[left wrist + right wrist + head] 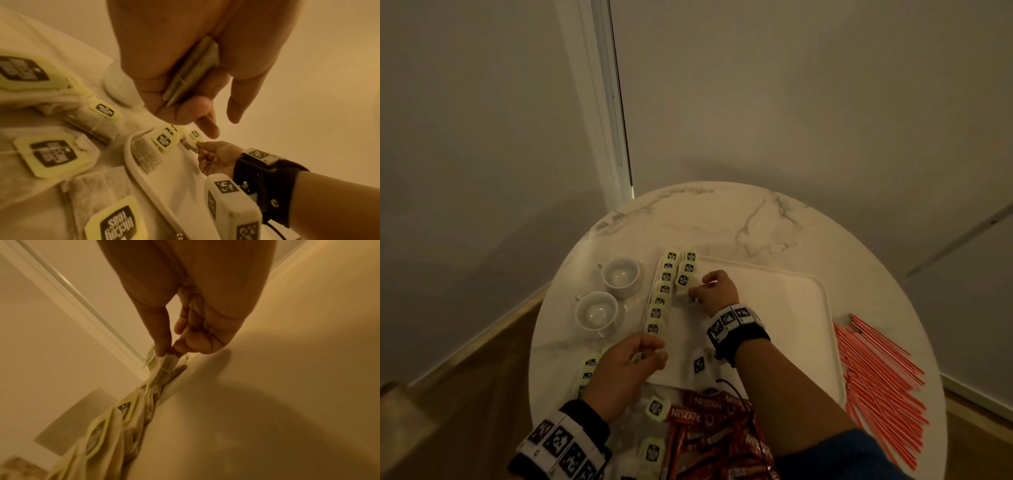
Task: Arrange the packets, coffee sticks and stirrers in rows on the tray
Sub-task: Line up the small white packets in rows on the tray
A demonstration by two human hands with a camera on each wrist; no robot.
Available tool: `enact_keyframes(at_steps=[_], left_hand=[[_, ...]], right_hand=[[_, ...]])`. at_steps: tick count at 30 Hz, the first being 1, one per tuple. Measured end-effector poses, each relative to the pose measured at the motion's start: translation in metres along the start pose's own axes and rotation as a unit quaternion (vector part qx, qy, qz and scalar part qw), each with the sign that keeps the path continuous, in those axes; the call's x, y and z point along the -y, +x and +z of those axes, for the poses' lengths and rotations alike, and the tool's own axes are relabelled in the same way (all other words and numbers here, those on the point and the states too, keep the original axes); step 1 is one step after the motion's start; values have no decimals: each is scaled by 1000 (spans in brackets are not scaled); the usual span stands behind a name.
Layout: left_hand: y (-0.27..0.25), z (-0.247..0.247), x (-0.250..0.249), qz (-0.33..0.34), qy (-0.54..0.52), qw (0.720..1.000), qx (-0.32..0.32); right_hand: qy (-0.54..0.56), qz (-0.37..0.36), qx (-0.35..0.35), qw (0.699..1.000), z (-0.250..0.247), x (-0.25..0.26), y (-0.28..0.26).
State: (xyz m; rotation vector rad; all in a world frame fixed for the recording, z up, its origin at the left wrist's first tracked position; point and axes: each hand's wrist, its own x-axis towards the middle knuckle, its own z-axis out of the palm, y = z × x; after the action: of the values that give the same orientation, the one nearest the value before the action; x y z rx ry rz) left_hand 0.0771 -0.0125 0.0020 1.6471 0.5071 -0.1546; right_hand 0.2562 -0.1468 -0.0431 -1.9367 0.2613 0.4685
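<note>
A white tray (pixel 774 308) lies on a round marble table. Along its left edge runs a column of several yellow-tagged tea bag packets (pixel 661 298), with a shorter second column (pixel 689 265) beside it at the far end. My right hand (pixel 693 292) pinches a tea bag (pixel 167 361) between thumb and forefinger at the near end of that second column, low over the tray. My left hand (pixel 650 349) hovers at the tray's near left corner and grips a small stack of tea bags (pixel 193 71) against its palm. Red coffee sticks (pixel 705 431) lie in a heap at the table's near edge.
Two white cups (pixel 619 274) (pixel 595 311) stand left of the tray. Red stirrers (pixel 876 377) are spread on the table to the tray's right. Loose tea bags (pixel 655 407) lie near the front edge, others (pixel 589 366) under my left wrist. Walls close in behind the table.
</note>
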Motion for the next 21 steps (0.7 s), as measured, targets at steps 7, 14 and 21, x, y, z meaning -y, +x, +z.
enact_keyframes(at_steps=[7, 14, 21], left_hand=[[1, -3, -6, 5, -19, 1000, 2], [3, 0, -6, 10, -16, 1000, 19], [7, 1, -2, 10, -1, 999, 31]], right_hand=[[-30, -5, -26, 999, 8, -6, 10], [-64, -11, -29, 997, 8, -11, 7], [-123, -56, -40, 990, 12, -13, 3]])
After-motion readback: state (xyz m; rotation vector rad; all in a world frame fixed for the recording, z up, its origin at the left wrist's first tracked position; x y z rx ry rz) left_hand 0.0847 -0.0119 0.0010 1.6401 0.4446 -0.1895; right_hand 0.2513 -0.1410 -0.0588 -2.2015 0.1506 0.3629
